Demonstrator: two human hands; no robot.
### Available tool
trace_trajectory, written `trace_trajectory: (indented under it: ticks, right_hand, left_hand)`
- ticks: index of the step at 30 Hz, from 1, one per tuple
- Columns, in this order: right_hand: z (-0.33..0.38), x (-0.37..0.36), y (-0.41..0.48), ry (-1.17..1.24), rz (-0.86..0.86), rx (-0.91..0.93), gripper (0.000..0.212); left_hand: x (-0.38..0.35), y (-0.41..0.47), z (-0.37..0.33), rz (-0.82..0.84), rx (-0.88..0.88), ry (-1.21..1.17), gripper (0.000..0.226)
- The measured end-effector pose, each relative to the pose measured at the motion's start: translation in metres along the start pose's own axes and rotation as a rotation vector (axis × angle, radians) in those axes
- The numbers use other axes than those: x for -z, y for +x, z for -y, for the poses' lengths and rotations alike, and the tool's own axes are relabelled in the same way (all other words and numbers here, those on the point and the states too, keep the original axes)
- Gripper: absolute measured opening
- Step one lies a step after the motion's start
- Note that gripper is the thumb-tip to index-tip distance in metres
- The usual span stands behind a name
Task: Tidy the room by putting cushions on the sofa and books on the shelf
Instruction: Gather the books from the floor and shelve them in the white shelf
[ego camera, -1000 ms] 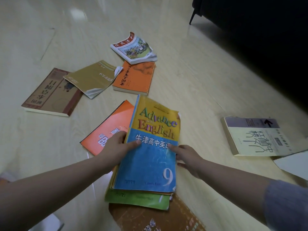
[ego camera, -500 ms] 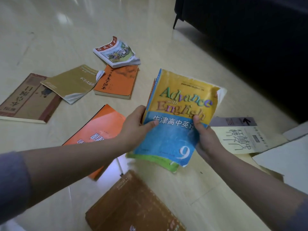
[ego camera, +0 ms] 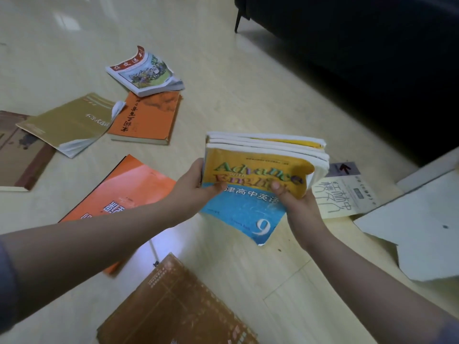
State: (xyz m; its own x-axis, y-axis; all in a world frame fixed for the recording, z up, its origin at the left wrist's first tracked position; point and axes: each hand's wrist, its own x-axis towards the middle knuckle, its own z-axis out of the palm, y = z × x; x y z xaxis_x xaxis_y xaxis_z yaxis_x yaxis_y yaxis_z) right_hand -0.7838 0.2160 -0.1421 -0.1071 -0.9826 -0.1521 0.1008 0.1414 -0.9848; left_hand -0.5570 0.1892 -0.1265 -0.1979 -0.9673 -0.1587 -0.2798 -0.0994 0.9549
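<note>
A: What are the hands doing?
B: The left hand [ego camera: 196, 184] and right hand [ego camera: 293, 202] each grip a side of a stack of books [ego camera: 260, 167], held above the floor [ego camera: 223, 58].
A: What surrounds the stack?
B: An orange book [ego camera: 129, 192] lies to its left, a brown book [ego camera: 178, 306] nearer the viewer, and a dark sofa [ego camera: 360, 58] beyond it.

Gripping a stack of textbooks [ego camera: 263, 167] over the pale floor [ego camera: 223, 70], left hand [ego camera: 193, 187] on the spine edge, right hand [ego camera: 298, 202] on the page edge, both thumbs pressed to the yellow-and-blue top cover marked 9. Scattered around: large orange book [ego camera: 129, 194] under the left forearm, brown patterned book [ego camera: 178, 306] nearest the camera, cream book [ego camera: 345, 197] just beside the right hand, small orange book [ego camera: 149, 117], olive book [ego camera: 67, 122] and illustrated book [ego camera: 144, 70] farther off. Dark sofa [ego camera: 372, 58] at upper right.
</note>
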Motion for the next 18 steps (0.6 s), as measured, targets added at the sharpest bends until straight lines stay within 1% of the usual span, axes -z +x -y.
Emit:
trace_trajectory:
  ticks: [2,3,5,7,8,11,12,14,15,16,18]
  right_hand:
    - [0.000,-0.003,0.000,0.022,-0.007,-0.011,0.070]
    - [0.000,-0.004,0.000,0.009,-0.031,-0.008,0.066]
    - [-0.001,-0.008,0.000,-0.043,-0.077,0.021,0.051]
    - [0.002,-0.014,0.001,-0.092,-0.089,0.060,0.044]
    - [0.005,-0.018,0.002,-0.103,-0.094,0.071,0.041]
    - [0.014,-0.022,0.006,-0.089,-0.085,0.107,0.023]
    - [0.015,-0.022,0.005,-0.085,-0.068,0.109,0.024]
    - [0.013,-0.017,0.004,-0.092,-0.052,0.087,0.036]
    - [0.009,-0.013,0.004,-0.098,-0.055,0.072,0.039]
    - [0.005,-0.009,0.002,-0.109,-0.056,0.057,0.042]
    - [-0.005,-0.002,0.001,-0.142,-0.051,0.017,0.048]
  left_hand:
    - [0.000,0.004,0.000,0.000,0.018,-0.057,0.054]
    - [0.000,0.006,0.002,-0.003,0.020,-0.086,0.053]
    - [0.000,0.009,0.004,-0.012,0.010,-0.110,0.044]
    - [0.002,0.010,0.007,-0.049,0.002,-0.106,0.032]
    - [0.004,0.009,0.008,-0.061,0.000,-0.125,0.031]
    - [0.007,0.007,0.014,-0.060,0.003,-0.183,0.042]
    - [0.007,0.005,0.016,-0.057,-0.009,-0.177,0.039]
    - [0.006,0.000,0.017,-0.044,-0.039,-0.117,0.030]
    - [0.004,-0.001,0.018,-0.035,-0.034,-0.078,0.030]
    - [0.002,-0.001,0.020,-0.018,-0.029,-0.038,0.034]
    - [-0.003,-0.002,0.024,0.006,-0.040,0.047,0.051]
